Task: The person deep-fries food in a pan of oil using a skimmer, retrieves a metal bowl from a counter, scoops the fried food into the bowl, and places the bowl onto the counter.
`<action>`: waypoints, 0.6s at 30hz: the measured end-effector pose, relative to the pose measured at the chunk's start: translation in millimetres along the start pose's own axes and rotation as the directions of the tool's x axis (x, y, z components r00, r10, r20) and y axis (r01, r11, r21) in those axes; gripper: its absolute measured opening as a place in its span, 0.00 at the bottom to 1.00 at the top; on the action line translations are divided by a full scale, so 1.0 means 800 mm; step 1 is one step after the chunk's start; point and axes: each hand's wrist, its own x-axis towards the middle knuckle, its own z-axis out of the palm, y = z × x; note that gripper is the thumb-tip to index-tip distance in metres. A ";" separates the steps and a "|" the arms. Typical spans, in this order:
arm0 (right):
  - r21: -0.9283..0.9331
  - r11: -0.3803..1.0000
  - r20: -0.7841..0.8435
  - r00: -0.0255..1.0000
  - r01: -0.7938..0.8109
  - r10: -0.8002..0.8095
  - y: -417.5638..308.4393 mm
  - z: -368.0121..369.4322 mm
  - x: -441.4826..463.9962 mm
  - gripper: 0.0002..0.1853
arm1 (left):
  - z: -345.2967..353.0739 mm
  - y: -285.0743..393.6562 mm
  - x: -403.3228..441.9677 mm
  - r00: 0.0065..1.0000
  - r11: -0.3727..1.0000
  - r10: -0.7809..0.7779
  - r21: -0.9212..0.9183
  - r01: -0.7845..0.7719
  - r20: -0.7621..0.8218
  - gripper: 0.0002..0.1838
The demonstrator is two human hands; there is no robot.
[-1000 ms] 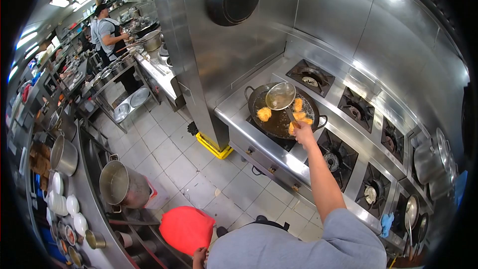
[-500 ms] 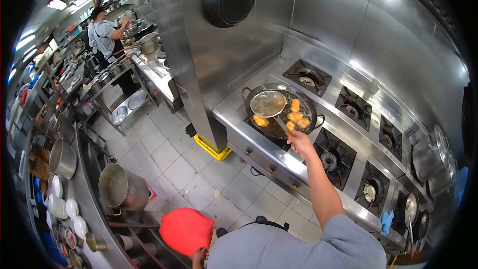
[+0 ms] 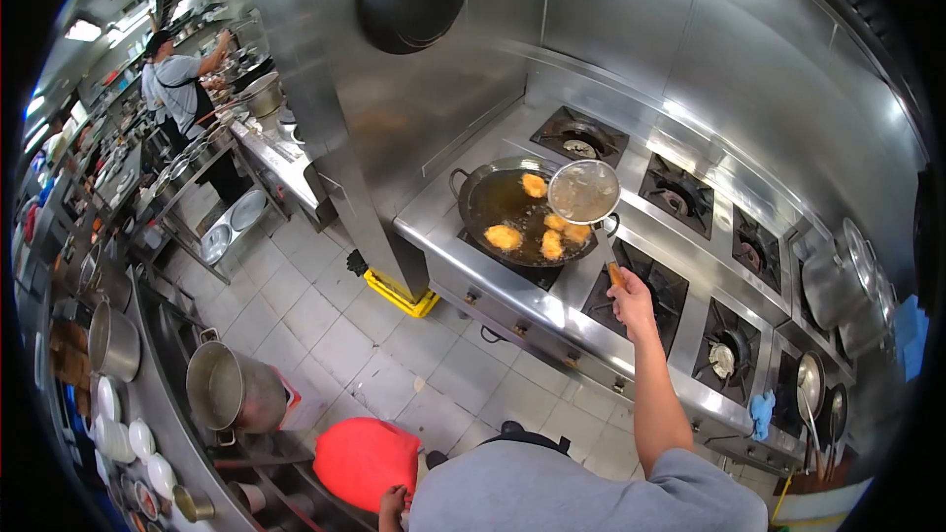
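My right hand (image 3: pixel 634 301) is closed round the wooden handle of a round wire-mesh skimmer (image 3: pixel 583 191). The skimmer's head is over the right edge of a black two-handled wok (image 3: pixel 483 187) on the stove. Several golden fried pieces (image 3: pixel 504 237) lie in the wok's dark oil, some partly behind the skimmer. Low in the view, my left hand (image 3: pixel 393 500) is beside a red rounded object (image 3: pixel 367 463) that looks like a bag or cover. Its fingers are small and partly hidden, so their grip cannot be made out.
Several gas burners (image 3: pixel 676 199) surround the wok. Lidded pots (image 3: pixel 838 281) and pans (image 3: pixel 810 384) stand at the right end. A large pot (image 3: pixel 233 389) is behind me on the left, near a yellow-framed item (image 3: pixel 399 296) on the floor. A co-worker (image 3: pixel 177 79) stands at the far left.
My right hand has moved right and slightly down, carrying the skimmer from the wok's left part to its right edge. The fried pieces have shifted in the oil. The view has turned slightly.
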 end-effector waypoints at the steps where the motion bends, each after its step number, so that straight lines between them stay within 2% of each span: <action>1: -0.044 0.998 -0.033 0.999 0.033 -0.034 0.002 -0.009 0.000 0.29 | 0.000 0.002 0.001 1.000 1.000 0.006 0.013 -0.006 0.004 0.15; 3: -0.091 0.994 -0.076 0.995 0.060 -0.067 0.003 -0.027 -0.001 0.29 | 0.001 0.006 0.003 1.000 0.999 0.013 0.034 -0.014 0.015 0.15; 7: -0.124 0.991 -0.049 0.997 0.059 -0.065 -0.002 -0.047 -0.010 0.27 | 0.001 0.017 0.002 0.999 0.996 0.050 0.070 -0.052 0.020 0.14; 9: -0.101 0.995 0.009 1.000 0.019 -0.018 -0.006 -0.045 -0.018 0.26 | 0.005 0.030 -0.005 0.999 0.994 0.045 0.099 -0.046 0.016 0.14; 12: -0.077 0.997 0.065 0.998 0.006 -0.001 -0.002 -0.030 -0.013 0.26 | 0.008 0.034 -0.001 0.991 0.986 0.126 0.107 -0.129 0.034 0.14; 14: -0.051 0.999 0.076 0.997 0.012 -0.009 -0.012 -0.013 -0.013 0.28 | 0.009 0.032 0.007 0.993 0.992 0.099 0.071 -0.104 0.068 0.14; 18: -0.115 0.992 0.098 0.994 0.060 -0.049 -0.006 0.013 0.014 0.27 | 0.011 0.025 0.010 0.995 0.996 0.090 0.009 -0.090 0.050 0.12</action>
